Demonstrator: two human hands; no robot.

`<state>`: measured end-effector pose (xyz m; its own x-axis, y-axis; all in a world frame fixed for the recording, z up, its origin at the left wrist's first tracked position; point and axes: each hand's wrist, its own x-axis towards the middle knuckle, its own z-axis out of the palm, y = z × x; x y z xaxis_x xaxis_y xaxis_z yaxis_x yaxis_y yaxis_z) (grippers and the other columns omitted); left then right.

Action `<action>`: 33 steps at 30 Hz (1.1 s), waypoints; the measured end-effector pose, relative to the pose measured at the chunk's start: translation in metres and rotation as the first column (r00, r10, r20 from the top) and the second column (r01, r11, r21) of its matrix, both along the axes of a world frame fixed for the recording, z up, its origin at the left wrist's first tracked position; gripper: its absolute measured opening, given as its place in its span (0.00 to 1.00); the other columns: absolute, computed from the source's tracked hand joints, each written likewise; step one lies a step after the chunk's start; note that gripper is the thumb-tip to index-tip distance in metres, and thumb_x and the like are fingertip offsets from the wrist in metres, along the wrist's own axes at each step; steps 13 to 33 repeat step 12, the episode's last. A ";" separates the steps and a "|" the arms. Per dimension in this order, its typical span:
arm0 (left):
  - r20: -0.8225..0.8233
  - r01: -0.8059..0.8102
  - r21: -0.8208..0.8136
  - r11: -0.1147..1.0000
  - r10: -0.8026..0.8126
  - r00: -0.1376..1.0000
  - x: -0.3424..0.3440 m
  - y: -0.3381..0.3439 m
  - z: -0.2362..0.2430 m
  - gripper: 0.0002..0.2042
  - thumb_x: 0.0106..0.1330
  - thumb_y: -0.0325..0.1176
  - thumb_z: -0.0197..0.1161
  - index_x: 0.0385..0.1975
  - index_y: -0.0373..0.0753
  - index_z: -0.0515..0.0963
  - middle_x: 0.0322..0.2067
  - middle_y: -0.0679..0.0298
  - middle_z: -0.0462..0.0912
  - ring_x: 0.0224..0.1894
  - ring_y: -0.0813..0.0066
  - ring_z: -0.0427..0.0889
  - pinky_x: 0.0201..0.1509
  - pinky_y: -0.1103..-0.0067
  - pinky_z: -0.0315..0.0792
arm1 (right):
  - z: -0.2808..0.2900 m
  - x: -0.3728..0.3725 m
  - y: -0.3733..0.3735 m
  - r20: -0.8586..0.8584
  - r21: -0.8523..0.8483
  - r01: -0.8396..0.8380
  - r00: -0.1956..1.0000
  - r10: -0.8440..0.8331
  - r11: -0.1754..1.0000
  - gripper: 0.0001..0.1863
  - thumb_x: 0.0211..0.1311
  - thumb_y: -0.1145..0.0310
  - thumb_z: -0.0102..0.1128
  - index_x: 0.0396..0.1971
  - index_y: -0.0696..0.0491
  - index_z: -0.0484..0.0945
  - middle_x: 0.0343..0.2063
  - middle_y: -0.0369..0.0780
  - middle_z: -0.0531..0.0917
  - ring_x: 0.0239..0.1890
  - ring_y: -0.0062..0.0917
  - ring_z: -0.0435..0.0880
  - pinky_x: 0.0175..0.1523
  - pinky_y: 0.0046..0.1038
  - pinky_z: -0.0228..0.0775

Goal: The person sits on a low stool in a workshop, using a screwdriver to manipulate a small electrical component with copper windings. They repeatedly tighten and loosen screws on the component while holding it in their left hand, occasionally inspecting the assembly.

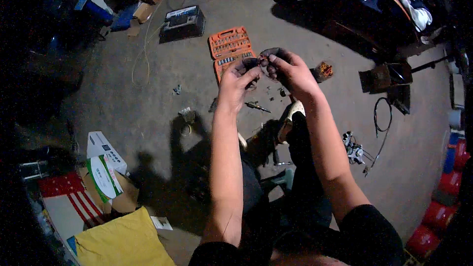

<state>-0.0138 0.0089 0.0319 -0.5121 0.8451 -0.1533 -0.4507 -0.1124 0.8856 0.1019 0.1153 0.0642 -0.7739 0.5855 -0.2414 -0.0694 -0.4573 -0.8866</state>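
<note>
Both arms reach forward over the floor. My left hand [240,79] and my right hand [288,69] meet in front of me, fingers dark with grime. Both are closed in a pinch on a small dark part [263,61] with a coppery tint, whose kind I cannot make out. Just beyond and partly behind my left hand lies an open orange socket set case [229,44] with rows of metal sockets. A slim dark tool with a metal tip [258,107] rests on the floor below my hands, and small loose pieces [282,91] lie around it.
A dark box [183,23] stands beyond the case. An orange-filled container [323,71] is right of my hands. Further right are a metal assembly [354,149] and a black cable [383,128]. Cartons [107,152] and a yellow cloth [120,240] lie lower left. Someone sits at the upper right.
</note>
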 end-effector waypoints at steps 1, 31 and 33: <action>0.010 -0.010 0.012 1.000 0.010 1.000 -0.001 0.001 -0.002 0.08 0.55 0.33 0.65 0.33 0.42 0.76 0.26 0.73 0.78 0.26 0.87 0.73 0.25 0.88 0.62 | 0.001 0.000 0.001 -0.009 -0.001 -0.001 1.000 0.001 1.000 0.10 0.61 0.71 0.51 0.40 0.60 0.72 0.28 0.34 0.76 0.25 0.14 0.70 0.31 0.16 0.63; -0.175 -0.014 -0.024 1.000 0.010 0.984 0.001 -0.002 0.000 0.14 0.52 0.40 0.68 0.35 0.42 0.76 0.27 0.75 0.77 0.29 0.85 0.72 0.29 0.87 0.64 | -0.003 -0.001 -0.005 0.027 0.105 0.037 0.999 -0.040 0.994 0.08 0.60 0.70 0.53 0.37 0.58 0.72 0.27 0.33 0.75 0.27 0.15 0.71 0.33 0.17 0.63; -0.175 -0.014 -0.024 1.000 0.010 0.984 0.001 -0.002 0.000 0.14 0.52 0.40 0.68 0.35 0.42 0.76 0.27 0.75 0.77 0.29 0.85 0.72 0.29 0.87 0.64 | -0.003 -0.001 -0.005 0.027 0.105 0.037 0.999 -0.040 0.994 0.08 0.60 0.70 0.53 0.37 0.58 0.72 0.27 0.33 0.75 0.27 0.15 0.71 0.33 0.17 0.63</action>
